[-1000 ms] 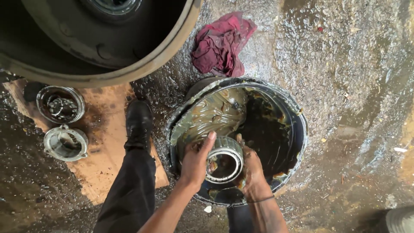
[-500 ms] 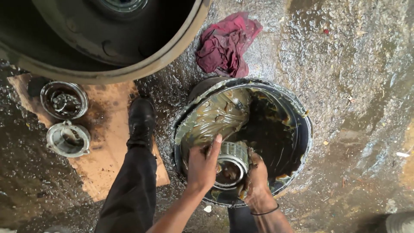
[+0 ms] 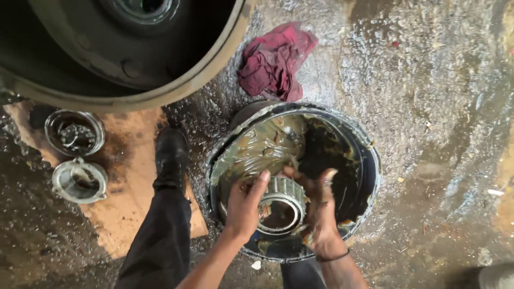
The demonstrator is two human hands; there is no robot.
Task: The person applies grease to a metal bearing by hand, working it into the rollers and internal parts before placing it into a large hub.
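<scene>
Both hands, left hand (image 3: 243, 206) and right hand (image 3: 320, 211), cupped the steel bearing (image 3: 281, 206) over the grease bucket (image 3: 369, 160), fingers wrapped round its rim; it looked heavy and slippery.

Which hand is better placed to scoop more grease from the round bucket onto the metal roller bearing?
Probably the right hand: it lies beside the grease-smeared bucket interior, while the left hand cups the metal roller bearing.
</scene>
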